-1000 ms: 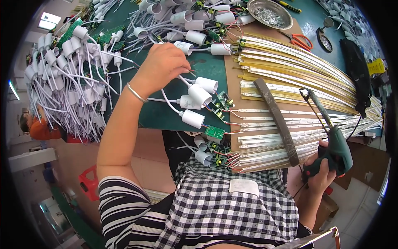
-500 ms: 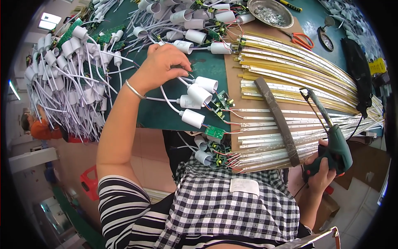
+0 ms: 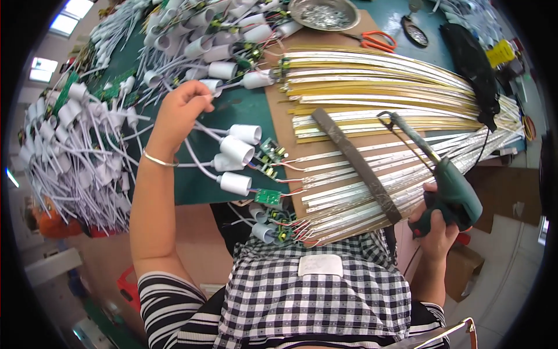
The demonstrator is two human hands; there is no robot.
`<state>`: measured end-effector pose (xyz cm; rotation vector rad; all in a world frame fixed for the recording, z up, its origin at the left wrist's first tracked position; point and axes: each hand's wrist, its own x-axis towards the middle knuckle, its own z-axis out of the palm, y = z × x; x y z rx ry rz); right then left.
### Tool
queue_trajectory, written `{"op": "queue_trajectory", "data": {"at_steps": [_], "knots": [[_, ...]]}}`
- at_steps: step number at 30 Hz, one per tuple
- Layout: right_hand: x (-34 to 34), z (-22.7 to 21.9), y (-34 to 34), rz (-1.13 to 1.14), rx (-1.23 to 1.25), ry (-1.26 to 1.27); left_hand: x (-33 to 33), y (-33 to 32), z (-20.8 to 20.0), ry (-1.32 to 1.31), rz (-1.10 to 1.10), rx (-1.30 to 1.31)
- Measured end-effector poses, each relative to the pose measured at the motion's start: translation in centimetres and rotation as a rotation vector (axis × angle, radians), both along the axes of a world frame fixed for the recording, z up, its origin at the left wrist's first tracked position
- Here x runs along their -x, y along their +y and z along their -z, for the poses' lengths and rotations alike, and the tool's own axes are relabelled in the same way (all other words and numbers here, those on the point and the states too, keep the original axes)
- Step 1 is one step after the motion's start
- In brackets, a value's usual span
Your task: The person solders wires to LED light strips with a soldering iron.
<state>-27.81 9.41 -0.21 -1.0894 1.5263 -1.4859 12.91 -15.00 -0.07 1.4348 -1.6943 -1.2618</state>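
My right hand grips the handle of a dark green soldering gun, its long metal nozzle pointing up and left over the light strips. My left hand is closed in a pinch above the green table; whatever sits between its fingertips is too small to make out. Just below it, white cables run to several white lamp sockets. Small green circuit boards hang between those sockets and thin LED strips, joined by red and white wires. Across the strips lies a dark flat bar.
Piled sockets with cables crowd the left, and more lie at the back. Yellow-backed strips fan out behind the bar. Beyond are a metal bowl of silvery bits, orange-handled pliers and a black pouch.
The whole scene has shifted left in the view. My left hand is slightly farther from the near sockets, with its fingers curled tighter. My right hand keeps hold of the soldering gun.
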Motion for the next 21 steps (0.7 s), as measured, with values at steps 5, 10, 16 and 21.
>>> {"op": "queue_trajectory", "data": {"at_steps": [5, 10, 16, 21], "knots": [[-0.2, -0.3, 0.5, 0.021, 0.031, -0.008, 0.4, -1.2, -2.3, 0.271, -0.184, 0.039], [1.3, -0.5, 2.1, -0.055, -0.002, -0.086, 5.5, 5.1, -7.0, -0.396, 0.139, 0.612], [0.7, -0.3, 2.3, -0.186, -0.052, -0.071, 9.4, 12.6, -3.2, -0.606, 0.444, 1.086], [0.0, -0.2, 2.5, -0.237, -0.028, -0.054, 9.8, 14.4, -0.1, -0.574, 0.444, 1.034]]}}
